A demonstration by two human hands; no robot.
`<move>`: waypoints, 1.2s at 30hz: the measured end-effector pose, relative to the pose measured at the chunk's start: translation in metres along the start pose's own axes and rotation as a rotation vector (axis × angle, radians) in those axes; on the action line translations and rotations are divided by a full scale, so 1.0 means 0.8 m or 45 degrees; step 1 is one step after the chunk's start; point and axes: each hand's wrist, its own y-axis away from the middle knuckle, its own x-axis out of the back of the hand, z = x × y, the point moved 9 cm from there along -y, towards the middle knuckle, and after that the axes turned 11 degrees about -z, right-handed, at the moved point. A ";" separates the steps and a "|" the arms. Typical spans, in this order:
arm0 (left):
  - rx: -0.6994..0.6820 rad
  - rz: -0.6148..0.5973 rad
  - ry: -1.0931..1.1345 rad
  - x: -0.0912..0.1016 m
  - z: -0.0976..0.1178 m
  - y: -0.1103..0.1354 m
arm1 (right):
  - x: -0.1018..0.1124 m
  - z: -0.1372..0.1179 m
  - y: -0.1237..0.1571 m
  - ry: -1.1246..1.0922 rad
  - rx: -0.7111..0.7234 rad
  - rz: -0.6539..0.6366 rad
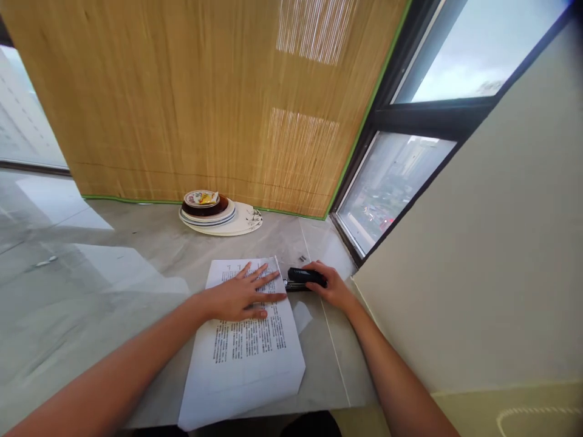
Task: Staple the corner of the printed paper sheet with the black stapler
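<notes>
Printed paper sheets (248,364) lie on the grey stone surface, their near edge hanging at the surface's front. My left hand (243,295) rests flat on the print with its fingers spread. At the right edge of the paper, a black stapler (303,278) lies sideways, its nose meeting the paper's edge. My right hand (331,285) grips the rear of the stapler, thumb on the near side and fingers over the top. Whether the stapler's jaw holds the paper I cannot tell.
A stack of plates (209,212) with a small yellow packet on top stands at the back, by a bamboo blind (182,109). Small dark bits, perhaps staples (302,258), lie beyond the stapler. A white wall (492,243) and a window (387,188) bound the right side.
</notes>
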 end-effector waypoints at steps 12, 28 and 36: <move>-0.058 0.207 0.203 0.019 0.007 -0.005 | -0.022 -0.037 -0.011 0.242 0.144 0.003; -0.049 0.171 0.226 0.016 0.008 -0.008 | -0.039 -0.056 -0.017 0.532 0.101 -0.054; -0.051 0.189 0.234 0.015 0.006 -0.007 | -0.051 -0.063 -0.019 0.735 0.031 -0.050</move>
